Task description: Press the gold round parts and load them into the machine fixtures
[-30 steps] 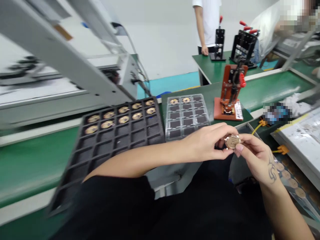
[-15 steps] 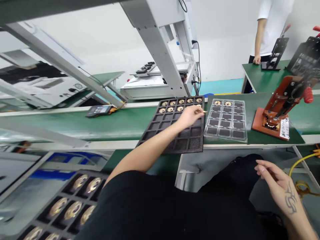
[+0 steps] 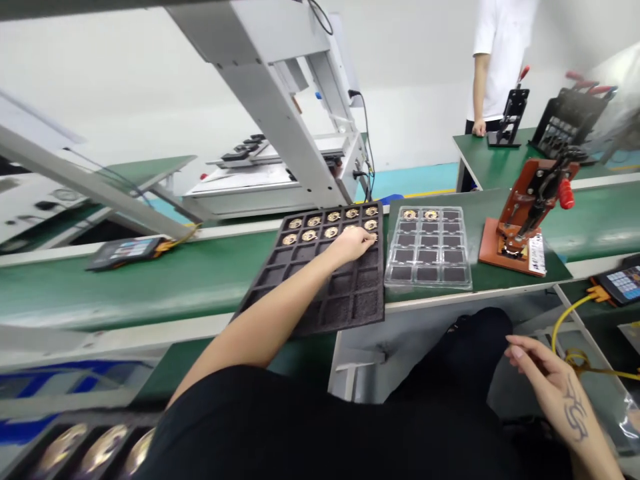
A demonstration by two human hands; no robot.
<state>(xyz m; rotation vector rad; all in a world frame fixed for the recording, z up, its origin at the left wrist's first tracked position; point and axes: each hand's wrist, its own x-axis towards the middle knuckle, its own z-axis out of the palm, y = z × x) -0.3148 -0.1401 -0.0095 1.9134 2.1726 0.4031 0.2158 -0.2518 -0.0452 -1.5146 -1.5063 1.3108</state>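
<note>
My left hand [image 3: 351, 245] reaches over the black foam tray [image 3: 367, 313], its fingertips pinched on a small gold ring-shaped part [image 3: 373, 237] at a compartment near the tray's right edge. Most of that part is hidden by the fingers. Gold ring-shaped parts [image 3: 309, 235] sit in the tray's far rows; nearer compartments hold none. Just right of it lies a clear plastic tray [image 3: 429, 285] with dark square pockets, two of which, at the far left, bear gold parts [image 3: 431, 215]. Away from the bench, my right hand [image 3: 543, 377] hangs above my leg, fingers loosely bent and apart, holding nothing visible.
An orange toggle-clamp fixture [image 3: 520, 213] stands right of the clear tray. A handheld device [image 3: 127, 251] lies on the green belt at left. Another tray of gold parts [image 3: 105, 450] is at lower left. A person [image 3: 497, 67] stands behind the far green table.
My left hand has moved from the clear tray's left edge back over the black tray, carrying the gold part. The view has shifted; my right hand stays much the same.
</note>
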